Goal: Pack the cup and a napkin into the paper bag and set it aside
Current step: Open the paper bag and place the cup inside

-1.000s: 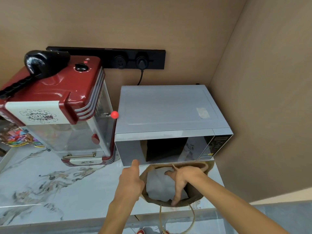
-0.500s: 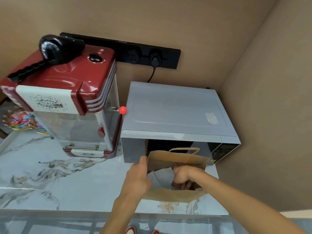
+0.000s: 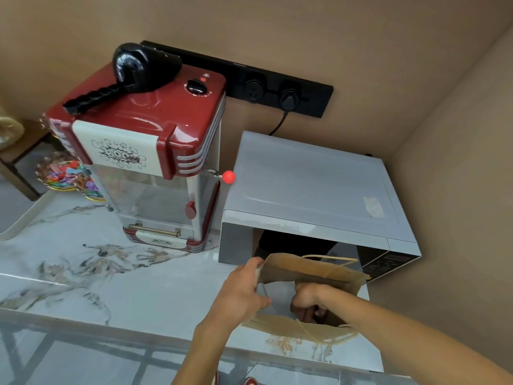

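A brown paper bag [image 3: 308,269] with twine handles stands open on the marble counter, right in front of the microwave. My left hand [image 3: 243,294] grips the bag's left rim and holds the mouth open. My right hand [image 3: 306,301] is inside the bag with its fingers curled; what they hold is hidden. Something white [image 3: 279,294] shows inside the bag beside that hand; I cannot tell whether it is the napkin or the cup.
A grey microwave [image 3: 311,184] fills the back right corner against the brown walls. A red popcorn machine [image 3: 150,151] stands to its left with a black hair dryer [image 3: 133,70] on top. The marble counter [image 3: 91,276] stretches left; its front edge is near me.
The view has swung right and closer. The bag now stands more upright with its far wall raised, and my right hand has curled deeper inside it. My left hand keeps its grip on the rim.
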